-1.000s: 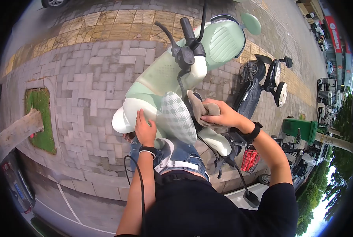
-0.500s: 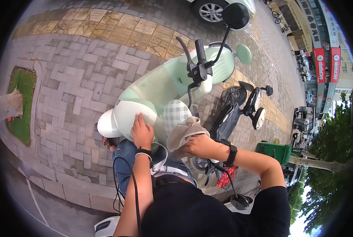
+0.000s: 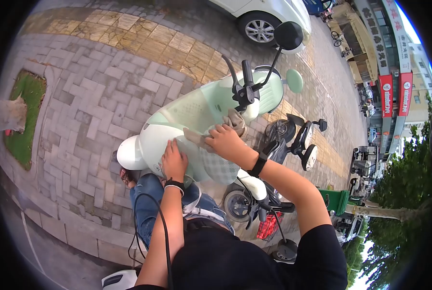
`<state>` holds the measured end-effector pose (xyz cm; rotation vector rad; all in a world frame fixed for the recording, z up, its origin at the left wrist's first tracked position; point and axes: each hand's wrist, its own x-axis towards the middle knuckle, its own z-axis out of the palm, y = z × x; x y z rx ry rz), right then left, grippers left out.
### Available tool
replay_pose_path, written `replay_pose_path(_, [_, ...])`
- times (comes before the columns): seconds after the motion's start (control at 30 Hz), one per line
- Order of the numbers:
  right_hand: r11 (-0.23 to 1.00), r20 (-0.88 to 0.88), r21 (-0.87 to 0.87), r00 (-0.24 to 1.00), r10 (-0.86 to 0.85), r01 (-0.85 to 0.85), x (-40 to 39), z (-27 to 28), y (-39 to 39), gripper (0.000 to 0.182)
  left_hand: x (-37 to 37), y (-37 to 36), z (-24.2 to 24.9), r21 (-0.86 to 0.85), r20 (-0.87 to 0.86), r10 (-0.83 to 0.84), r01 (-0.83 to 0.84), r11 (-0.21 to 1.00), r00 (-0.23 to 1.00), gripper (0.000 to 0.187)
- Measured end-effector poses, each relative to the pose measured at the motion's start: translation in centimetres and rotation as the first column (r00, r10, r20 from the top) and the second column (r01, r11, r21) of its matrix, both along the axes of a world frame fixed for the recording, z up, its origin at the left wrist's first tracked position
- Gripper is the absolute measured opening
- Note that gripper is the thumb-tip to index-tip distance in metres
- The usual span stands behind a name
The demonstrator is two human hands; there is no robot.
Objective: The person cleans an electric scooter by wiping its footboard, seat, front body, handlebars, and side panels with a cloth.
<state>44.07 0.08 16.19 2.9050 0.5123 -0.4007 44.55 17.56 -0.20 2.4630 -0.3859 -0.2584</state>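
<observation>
A pale green scooter [image 3: 177,113] stands in front of me, with a rounded panel closest to my body. My left hand [image 3: 175,162] lies on that panel, fingers stretched out and holding nothing. A beige cloth [image 3: 236,122] is under my right hand [image 3: 227,142], whose fingers are bent over it. One end of the cloth spreads left over the panel, while its bunched part lies beyond my fingers. Right beside it is a grey-and-white checkered surface [image 3: 219,164], partly covered by my hand and the cloth. The black handlebar grip [image 3: 247,72] and round mirror [image 3: 288,35] rise farther out.
A white car [image 3: 259,26] is parked at the top. Another dark scooter [image 3: 274,150] stands to the right, near a green bin [image 3: 336,202]. Brick paving [image 3: 95,121] surrounds the scooter, with a tree trunk [image 3: 10,115] at left. A black cord [image 3: 162,217] hangs by my left arm.
My right hand has moved farther forward with the cloth, which now spreads over the upper part of the panel. More of the lower checkered surface shows. My left hand stays on the panel.
</observation>
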Motion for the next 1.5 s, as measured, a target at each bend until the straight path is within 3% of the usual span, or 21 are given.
replay_pose_path(0.07, [0.990, 0.075, 0.077, 0.991, 0.114, -0.120, -2.5, 1.7, 0.3, 0.015, -0.2, -0.1, 0.0, -0.006, 0.008, 0.010, -0.010, 1.000, 1.000, 0.058])
replay_pose_path(0.13, [0.984, 0.030, 0.147, 0.995, 0.096, -0.099, -4.2, 3.8, -0.5, 0.023, -0.2, 0.0, 0.1, 0.000, 0.005, 0.008, -0.008, 1.000, 1.000, 0.058])
replay_pose_path(0.2, [0.922, 0.059, 0.354, 0.981, -0.186, 0.154, -4.5, 6.9, -1.9, 0.034, 0.2, -0.2, 0.1, 0.008, -0.013, 0.018, -0.018, 1.000, 1.000, 0.058])
replay_pose_path(0.23, [0.858, 0.155, 0.427, 0.912, -0.381, 0.286, -4.2, 7.7, -3.2, 0.038, 0.2, -0.2, 0.2, 0.019, -0.015, 0.018, -0.018, 1.000, 1.000, 0.058])
replay_pose_path(0.27, [0.761, 0.226, 0.513, 0.792, -0.567, 0.398, -3.5, 8.2, -4.5, 0.042, 0.0, -0.2, 0.2, 0.034, -0.019, 0.012, -0.011, 0.999, 1.000, 0.058])
replay_pose_path(0.33, [0.675, 0.433, 0.613, 0.541, -0.721, 0.409, -1.7, 7.9, -7.4, 0.038, -0.1, -0.4, 0.3, 0.038, -0.011, 0.014, -0.013, 0.999, 1.000, 0.058])
replay_pose_path(0.43, [0.770, 0.498, 0.516, 0.600, -0.626, 0.376, -0.6, 1.4, -10.8, 0.036, 0.1, -0.5, -0.1, 0.052, 0.011, 0.028, -0.028, 0.998, 1.000, 0.058])
replay_pose_path(0.47, [0.700, 0.504, 0.637, 0.512, -0.695, 0.323, -0.6, 0.0, -10.5, 0.039, 0.2, -0.3, 0.0, 0.041, 0.007, 0.024, -0.025, 0.999, 1.000, 0.058])
replay_pose_path(0.57, [0.651, 0.439, 0.654, 0.507, -0.742, 0.387, -0.6, 0.6, -9.5, 0.040, 0.6, -0.4, -0.1, 0.033, 0.017, 0.033, -0.034, 0.999, 0.999, 0.057])
replay_pose_path(0.63, [0.768, 0.476, 0.527, 0.623, -0.621, 0.363, -2.4, 1.0, -8.3, 0.041, 0.2, -0.2, 0.3, 0.033, 0.008, 0.013, -0.014, 0.999, 1.000, 0.056])
replay_pose_path(0.67, [0.758, 0.472, 0.537, 0.613, -0.634, 0.371, -3.2, 0.4, -7.8, 0.041, 0.1, -0.1, 0.3, 0.044, 0.012, 0.000, -0.001, 0.999, 1.000, 0.056])
replay_pose_path(0.73, [0.885, 0.391, 0.394, 0.826, -0.405, 0.247, -4.5, -1.9, -6.8, 0.040, 0.2, -0.2, 0.1, 0.042, 0.046, 0.007, -0.009, 0.999, 0.999, 0.056])
replay_pose_path(0.8, [0.877, 0.495, 0.446, 0.767, -0.409, 0.180, -4.2, -3.3, -7.1, 0.043, 0.3, -0.1, -0.1, 0.049, 0.044, -0.003, 0.001, 0.999, 0.999, 0.056])
replay_pose_path(1.03, [0.806, 0.363, 0.511, 0.775, -0.517, 0.298, -5.3, -1.5, -6.2, 0.038, 0.3, 0.0, -0.8, 0.006, 0.034, -0.030, 0.030, 1.000, 0.999, 0.058])
replay_pose_path(1.13, [0.842, 0.227, 0.435, 0.866, -0.446, 0.319, -6.7, -2.7, -5.9, 0.039, 0.5, 1.1, -1.1, -0.030, -0.010, -0.087, 0.087, 0.996, 0.996, 0.059])
replay_pose_path(1.2, [0.755, 0.049, 0.434, 0.824, -0.565, 0.491, -6.4, -1.4, -6.1, 0.041, 0.8, 1.7, -1.1, -0.076, -0.071, -0.114, 0.109, 0.991, 0.991, 0.058])
replay_pose_path(1.27, [0.799, -0.077, 0.316, 0.853, -0.516, 0.512, -6.7, 1.4, -6.1, 0.034, 0.5, 3.0, -0.5, -0.079, -0.076, -0.238, 0.232, 0.970, 0.968, 0.054])
replay_pose_path(1.33, [0.851, -0.219, 0.205, 0.870, -0.442, 0.484, -9.2, 1.8, -7.4, 0.028, 0.2, 4.4, -2.4, -0.087, -0.018, -0.237, 0.234, 0.968, 0.971, 0.052])
replay_pose_path(1.4, [0.851, -0.491, -0.010, 0.739, -0.462, 0.526, -13.0, 2.4, -9.2, 0.023, -0.3, 6.2, -3.2, -0.099, 0.026, -0.253, 0.254, 0.962, 0.967, 0.050])
replay_pose_path(1.47, [0.747, -0.483, 0.080, 0.681, -0.550, 0.660, -18.1, 2.9, -12.1, 0.026, -0.3, 8.1, -2.8, -0.199, -0.146, -0.197, 0.167, 0.966, 0.969, 0.045])
replay_pose_path(1.5, [0.648, -0.453, 0.126, 0.624, -0.636, 0.751, -20.6, 3.9, -13.2, 0.027, -0.3, 9.2, -1.3, -0.252, -0.323, -0.130, 0.048, 0.967, 0.937, 0.044])
